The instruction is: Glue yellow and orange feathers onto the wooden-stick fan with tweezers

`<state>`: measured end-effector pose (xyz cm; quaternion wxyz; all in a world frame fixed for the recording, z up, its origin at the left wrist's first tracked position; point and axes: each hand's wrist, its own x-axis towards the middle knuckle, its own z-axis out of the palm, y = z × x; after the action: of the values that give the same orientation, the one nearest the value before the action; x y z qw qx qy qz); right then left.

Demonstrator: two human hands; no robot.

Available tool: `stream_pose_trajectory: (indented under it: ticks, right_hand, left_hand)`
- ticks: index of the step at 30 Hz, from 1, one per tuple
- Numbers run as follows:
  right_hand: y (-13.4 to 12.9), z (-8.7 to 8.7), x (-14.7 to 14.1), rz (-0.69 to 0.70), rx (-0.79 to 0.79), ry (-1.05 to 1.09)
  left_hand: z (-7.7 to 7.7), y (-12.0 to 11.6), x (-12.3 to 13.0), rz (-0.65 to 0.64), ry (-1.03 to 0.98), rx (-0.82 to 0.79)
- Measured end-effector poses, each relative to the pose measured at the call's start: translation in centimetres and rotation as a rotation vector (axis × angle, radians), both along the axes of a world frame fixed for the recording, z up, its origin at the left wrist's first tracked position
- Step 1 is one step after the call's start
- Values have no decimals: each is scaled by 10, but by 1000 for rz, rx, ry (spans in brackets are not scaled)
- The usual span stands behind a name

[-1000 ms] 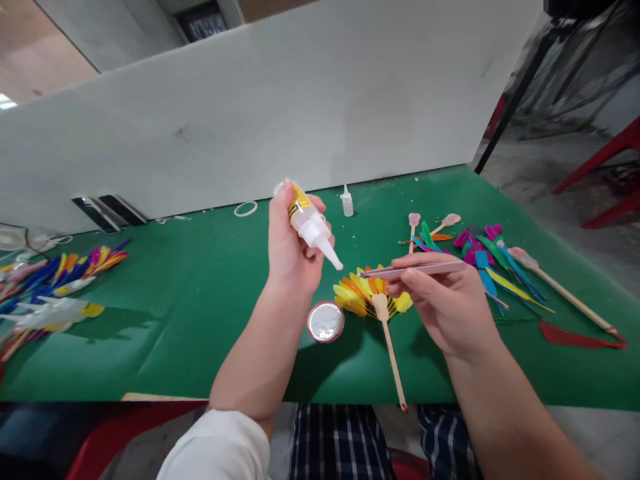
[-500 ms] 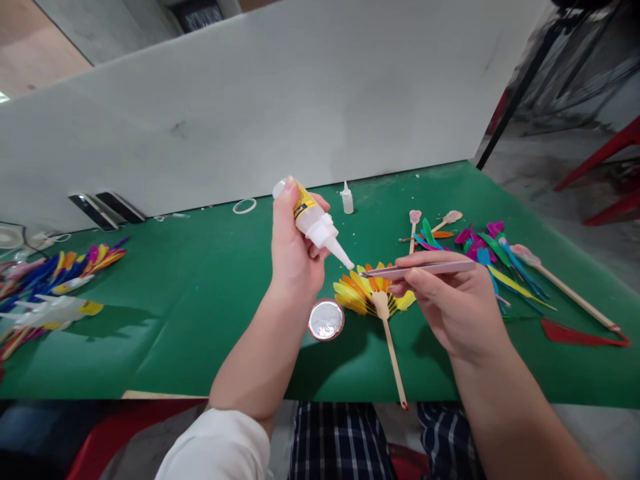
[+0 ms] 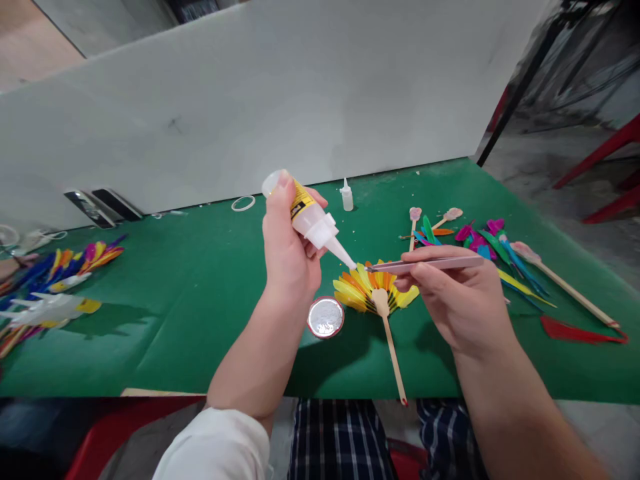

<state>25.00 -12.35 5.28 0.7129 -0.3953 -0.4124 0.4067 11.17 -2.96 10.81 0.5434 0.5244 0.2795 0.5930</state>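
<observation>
My left hand (image 3: 285,233) is closed around a glue bottle (image 3: 310,217) with a yellow label, tilted so its white nozzle points down to the right. My right hand (image 3: 457,293) pinches a pair of pink tweezers (image 3: 430,264), whose tips are close beside the nozzle tip. Whether the tips hold something small, I cannot make out. Below both tools lies a feather fan (image 3: 353,293) of yellow and orange feathers, with a pale wooden handle (image 3: 393,353) toward me. A round lid (image 3: 325,317) with a shiny, wet-looking inside sits left of the fan.
A small white bottle (image 3: 347,197) stands near the grey partition (image 3: 250,100). Colourful loose feathers (image 3: 480,243), wooden handles (image 3: 565,287) and a red tassel (image 3: 575,331) lie at the right. More feathers (image 3: 85,260) and glue bottles (image 3: 55,309) are at the left on the green table (image 3: 200,300).
The glue bottle in my left hand has shifted slightly left at its base, its nozzle staying above the feathers. The tweezers have moved a little to the right.
</observation>
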Motion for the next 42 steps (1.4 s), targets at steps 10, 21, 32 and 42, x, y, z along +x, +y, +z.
stream_pose_trajectory:
  ticks: [10,21,32,42]
  right_hand:
    - [0,0,-2,25,1,6]
    - [0,0,-3,25,8,11]
    - [1,0,-3,61,31,14]
    - [0,0,-4,59,27,4]
  left_hand:
    - [-2,4,-1,7,-1,29]
    - [-2,4,0,15,52,45]
    - [-1,2,0,18,31,49]
    - [1,0,1,39,0,42]
